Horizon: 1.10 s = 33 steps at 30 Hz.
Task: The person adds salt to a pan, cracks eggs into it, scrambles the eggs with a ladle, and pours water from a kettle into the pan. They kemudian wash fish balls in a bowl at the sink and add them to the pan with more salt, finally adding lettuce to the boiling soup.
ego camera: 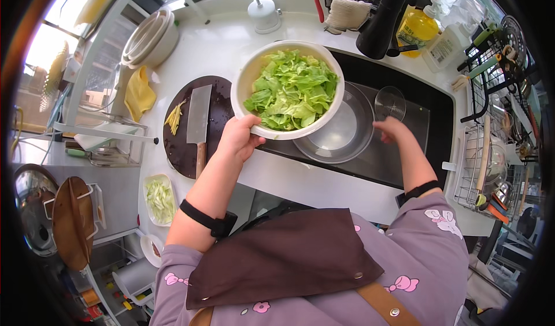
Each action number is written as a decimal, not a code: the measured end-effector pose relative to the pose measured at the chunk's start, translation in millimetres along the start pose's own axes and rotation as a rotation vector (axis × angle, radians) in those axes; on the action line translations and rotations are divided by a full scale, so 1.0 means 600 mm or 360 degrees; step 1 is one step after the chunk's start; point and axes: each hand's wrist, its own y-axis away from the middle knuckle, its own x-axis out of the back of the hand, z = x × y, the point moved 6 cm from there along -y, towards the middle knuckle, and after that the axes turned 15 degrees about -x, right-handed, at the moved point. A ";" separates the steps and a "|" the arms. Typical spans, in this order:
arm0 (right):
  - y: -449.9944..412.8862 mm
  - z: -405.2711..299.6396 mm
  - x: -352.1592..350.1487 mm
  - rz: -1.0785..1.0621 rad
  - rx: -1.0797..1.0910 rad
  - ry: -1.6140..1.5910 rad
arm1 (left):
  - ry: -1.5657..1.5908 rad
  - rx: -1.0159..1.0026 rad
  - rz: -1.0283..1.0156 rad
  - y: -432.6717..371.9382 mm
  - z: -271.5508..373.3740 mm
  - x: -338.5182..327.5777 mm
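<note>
My left hand [243,138] grips the near-left rim of a round white bowl [236,92]. Chopped green lettuce leaves [297,89] fill the bowl, which is held up over the left part of the black sink [440,109]. Partly hidden beneath it, a round metal basin [347,128] sits in the sink. My right hand [390,130] has its fingers curled by the basin's right rim; whether they grip it is unclear. Just beyond that hand lies a round see-through piece [390,102]. Left of the bowl, a cleaver [199,113] rests on a dark round cutting board [221,96].
Yellowish strips [174,118] lie on the board's left side. A white dish of pale shreds [159,198] stands at the counter's left edge. A black faucet [386,18] rises behind the sink, near soap bottles [418,29]. Nested bowls [151,37] and a yellow cloth [139,92] are back left.
</note>
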 end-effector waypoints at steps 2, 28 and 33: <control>-0.041 0.029 -0.064 -0.0319 -0.0180 -0.0043 | 0.0033 -0.0042 0.0063 -0.003 0.005 0.019; 0.198 -0.141 0.058 0.1320 0.0860 0.0382 | 0.0202 -0.0052 0.0097 0.037 0.028 0.046; 0.321 -0.126 0.085 0.1790 0.0968 0.0686 | 0.0209 -0.0044 0.0078 0.036 0.029 0.053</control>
